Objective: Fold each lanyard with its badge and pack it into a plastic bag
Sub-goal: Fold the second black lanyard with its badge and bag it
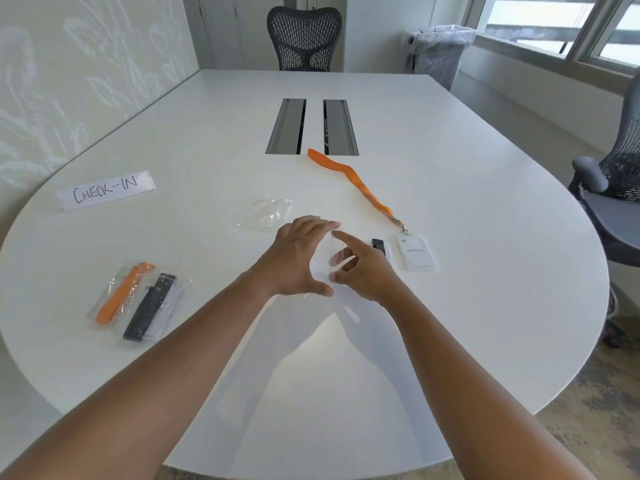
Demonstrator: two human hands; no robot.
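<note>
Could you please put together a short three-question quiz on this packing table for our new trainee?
1. True or false: the orange lanyard stretched out near the table's middle is already bagged.
2. How many packed bags lie at the near left: the orange one and the black one?
3. What do both hands, left and right, hold between them: A) the CHECK-IN sign, B) a clear plastic bag, C) a badge?

Key: 1 false; 2 two; 3 B.
</note>
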